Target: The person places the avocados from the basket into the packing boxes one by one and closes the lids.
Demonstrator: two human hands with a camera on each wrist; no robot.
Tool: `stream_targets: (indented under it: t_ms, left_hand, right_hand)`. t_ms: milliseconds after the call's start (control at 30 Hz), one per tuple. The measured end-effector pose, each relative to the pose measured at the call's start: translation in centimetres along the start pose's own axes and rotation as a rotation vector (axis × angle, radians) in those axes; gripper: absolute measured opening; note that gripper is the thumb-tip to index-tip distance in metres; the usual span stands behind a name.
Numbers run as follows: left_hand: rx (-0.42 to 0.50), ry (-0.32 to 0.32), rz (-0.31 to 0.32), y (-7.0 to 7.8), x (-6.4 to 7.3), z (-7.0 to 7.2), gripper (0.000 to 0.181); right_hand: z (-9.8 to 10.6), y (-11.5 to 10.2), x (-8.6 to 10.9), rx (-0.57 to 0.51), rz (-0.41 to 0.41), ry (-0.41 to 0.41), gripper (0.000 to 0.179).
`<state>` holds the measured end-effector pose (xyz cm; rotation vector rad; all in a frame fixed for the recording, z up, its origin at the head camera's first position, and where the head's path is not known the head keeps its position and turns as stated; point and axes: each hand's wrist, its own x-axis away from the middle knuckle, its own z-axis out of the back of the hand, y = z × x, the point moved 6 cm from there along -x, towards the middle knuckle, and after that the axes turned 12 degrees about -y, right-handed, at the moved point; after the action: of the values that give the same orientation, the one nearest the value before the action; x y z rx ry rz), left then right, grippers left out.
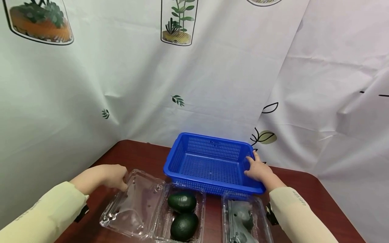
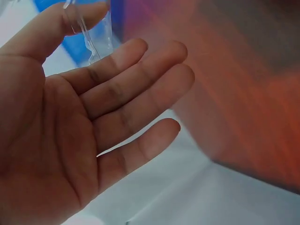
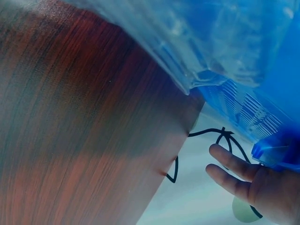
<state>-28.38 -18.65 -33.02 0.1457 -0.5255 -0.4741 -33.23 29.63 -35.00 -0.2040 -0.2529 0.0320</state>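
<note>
The left hand [image 1: 113, 176] is at the outer edge of a clear plastic lid [image 1: 138, 204], which lies folded back. In the left wrist view, its thumb touches the clear plastic while the other fingers stay loosely extended. Joined to that lid is a clear box holding two dark green avocados [image 1: 182, 201]. At the right end of a blue basket [image 1: 209, 168], the right hand [image 1: 258, 170] straddles the rim with spread fingers. Two straight fingers [image 3: 230, 176] show outside the basket in the right wrist view; the others are hidden there.
A second clear plastic box [image 1: 243, 219] sits in front of the basket, near the right forearm, with rounded contents blurred by the plastic. Everything stands on a reddish-brown table [image 1: 106, 158]. A white printed cloth [image 1: 212, 84] hangs behind the table's back edge.
</note>
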Motion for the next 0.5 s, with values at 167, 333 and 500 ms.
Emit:
stream_targets:
  t_ms: [167,333,500]
  left_hand:
    - [-0.029,0.041,-0.009,1.8,0.9,2.1,0.016]
    - [-0.125,0.129,-0.061,4.7,2.0,4.1,0.022]
    - [-0.257,0.199,-0.078,7.9,2.5,4.9,0.028]
  right_hand:
    - [0.0,0.0,0.0,-0.002,-0.001,-0.001,0.073]
    - [0.1,0.0,-0.1,0.003,-0.001,-0.001,0.073]
    - [0.1,0.1,-0.2,0.010,-0.005,0.000,0.073]
